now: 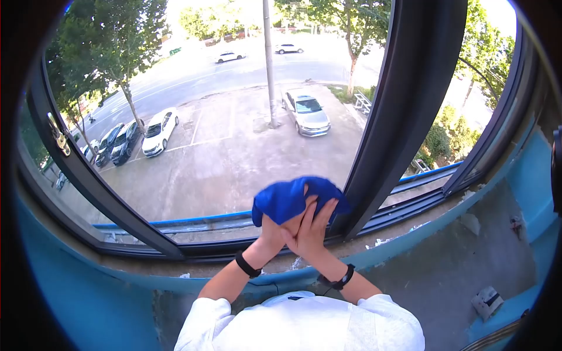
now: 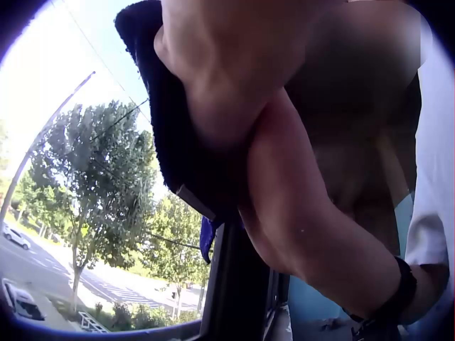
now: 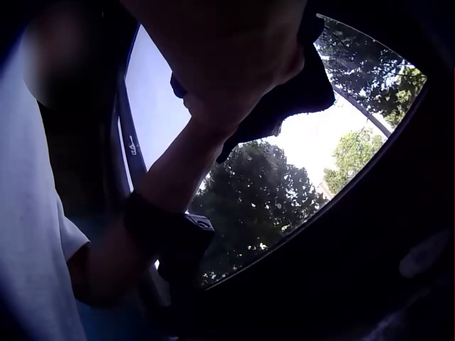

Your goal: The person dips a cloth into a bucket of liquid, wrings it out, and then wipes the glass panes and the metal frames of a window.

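Note:
A bunched blue cloth [image 1: 275, 198] is held up in front of the window, level with the lower part of the pane. My left hand [image 1: 274, 233] grips it from the left, its fingers partly hidden by the cloth. From the right, my right hand [image 1: 309, 231] holds the cloth too, its fingers pointing up along the folds. The two hands meet and overlap at the palms. In the left wrist view, the cloth [image 2: 165, 142] looks dark and hangs down beside the hands. The right wrist view shows the cloth [image 3: 295, 92] against the bright sky.
A dark window frame post [image 1: 404, 117] rises just right of my hands. The sill [image 1: 374, 248] with chipped plaster runs below them. A metal latch [image 1: 58, 137] sits on the left frame. Beyond the window, a silver car [image 1: 310, 115] and several others stand outside. A small box [image 1: 487, 302] lies at lower right.

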Tool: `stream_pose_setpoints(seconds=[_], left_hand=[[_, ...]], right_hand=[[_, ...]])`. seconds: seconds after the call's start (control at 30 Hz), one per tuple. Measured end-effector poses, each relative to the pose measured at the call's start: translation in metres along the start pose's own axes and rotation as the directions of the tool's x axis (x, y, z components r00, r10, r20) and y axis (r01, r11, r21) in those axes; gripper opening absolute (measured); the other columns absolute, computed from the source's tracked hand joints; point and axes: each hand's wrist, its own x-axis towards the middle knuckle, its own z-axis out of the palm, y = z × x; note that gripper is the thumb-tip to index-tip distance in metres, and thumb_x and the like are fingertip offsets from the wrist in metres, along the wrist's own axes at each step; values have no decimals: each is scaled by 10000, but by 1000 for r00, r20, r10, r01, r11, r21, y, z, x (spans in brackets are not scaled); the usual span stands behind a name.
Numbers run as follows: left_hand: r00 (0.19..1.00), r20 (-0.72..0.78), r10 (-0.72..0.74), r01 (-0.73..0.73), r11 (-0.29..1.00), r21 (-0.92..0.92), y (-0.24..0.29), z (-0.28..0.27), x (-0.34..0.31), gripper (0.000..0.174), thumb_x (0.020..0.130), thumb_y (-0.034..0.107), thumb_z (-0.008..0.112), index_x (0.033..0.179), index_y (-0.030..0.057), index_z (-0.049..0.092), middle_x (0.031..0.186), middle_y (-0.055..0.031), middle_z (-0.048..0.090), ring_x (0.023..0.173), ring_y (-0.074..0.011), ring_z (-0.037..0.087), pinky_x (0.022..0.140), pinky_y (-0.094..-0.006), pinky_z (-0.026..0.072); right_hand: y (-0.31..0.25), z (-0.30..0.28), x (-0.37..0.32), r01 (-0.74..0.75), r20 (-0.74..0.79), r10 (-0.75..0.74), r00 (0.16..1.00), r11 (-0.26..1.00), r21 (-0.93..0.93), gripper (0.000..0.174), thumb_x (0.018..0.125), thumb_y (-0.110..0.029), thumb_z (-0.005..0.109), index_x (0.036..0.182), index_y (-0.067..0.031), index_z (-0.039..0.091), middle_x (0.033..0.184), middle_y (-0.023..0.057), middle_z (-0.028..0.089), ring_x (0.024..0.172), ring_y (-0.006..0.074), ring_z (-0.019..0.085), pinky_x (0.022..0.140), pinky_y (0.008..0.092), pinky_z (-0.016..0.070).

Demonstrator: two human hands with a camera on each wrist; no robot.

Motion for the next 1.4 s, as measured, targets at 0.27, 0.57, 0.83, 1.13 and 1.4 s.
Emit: stream_pose_setpoints(seconds=[0.27, 0.57, 0.83, 1.13, 1.4], left_hand=[[1000, 3, 31, -31, 995, -97, 12, -11, 10, 417, 920, 277, 514, 1301, 154, 632, 1419, -92, 544, 1260, -282, 527, 1045, -443, 376], [872, -476, -115, 317, 874, 368, 17, -125, 141, 543, 892, 379, 567, 1428, 303, 529, 1586, -66, 361, 1158, -372, 562, 966, -549, 403], [962, -254, -96, 158, 958, 237, -23, -43, -5, 395, 842, 322, 629, 1234, 289, 674, 1490, -41, 500, 1219, -240, 561, 1006, -413, 408], [981, -192, -6, 44, 980, 194, -39, -55, -21, 355, 806, 316, 665, 1143, 220, 721, 1421, -111, 545, 1176, -318, 565, 979, -485, 431], [866, -497, 54, 174, 900, 401, -38, -179, 103, 559, 789, 442, 642, 1335, 326, 627, 1569, -51, 408, 1036, -324, 549, 955, -489, 390]], right_hand=[[0, -6, 7, -63, 10, 62, 998, 983, 175, 1010, 949, -624, 442, 1559, 42, -11, 1514, 460, -150, 1417, 632, -108, 1105, 723, 40], [-41, -94, 235, 364, -269, -330, 905, 928, 85, 905, 842, -583, 619, 1521, -40, 367, 1567, 380, 140, 1437, 586, 138, 1104, 693, 145], [-28, -4, 30, 105, 124, -118, 985, 989, 107, 1133, 772, -770, 607, 1558, -37, 249, 1556, 419, 46, 1432, 621, 41, 1080, 752, 92], [-58, 18, 32, 56, 14, -60, 998, 983, 177, 1254, 770, -779, 608, 1572, -2, 37, 1559, 401, -79, 1430, 615, -46, 1088, 743, 52], [-103, -68, 227, 377, -347, -314, 884, 917, 130, 1077, 778, -696, 669, 1517, 6, 321, 1553, 332, 208, 1426, 543, 206, 1128, 617, 232]])
